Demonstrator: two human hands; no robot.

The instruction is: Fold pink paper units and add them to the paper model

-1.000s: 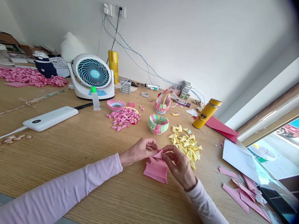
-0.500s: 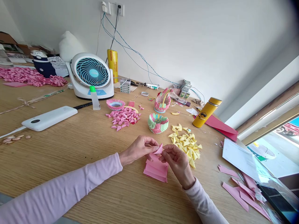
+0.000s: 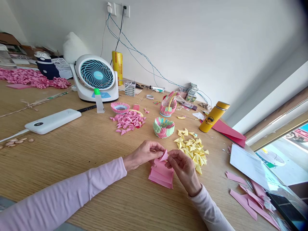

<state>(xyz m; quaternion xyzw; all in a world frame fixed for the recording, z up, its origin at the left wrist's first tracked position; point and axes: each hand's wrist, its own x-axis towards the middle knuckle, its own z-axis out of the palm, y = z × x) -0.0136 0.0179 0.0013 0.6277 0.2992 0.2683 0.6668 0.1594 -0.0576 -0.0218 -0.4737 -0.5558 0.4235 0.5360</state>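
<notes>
left hand (image 3: 144,155): pinching folded pink piece (image 3: 164,156)
right hand (image 3: 184,169): curled at its right edge, can't tell if gripping
pink sheets (image 3: 161,177): far edge hidden

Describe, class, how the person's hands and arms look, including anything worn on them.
Both the left hand and right hand are bare, without gloves. Long, pale pinkish-lilac sleeves cover the arms: the left sleeve and right sleeve end at the wrists and look plain.
</notes>
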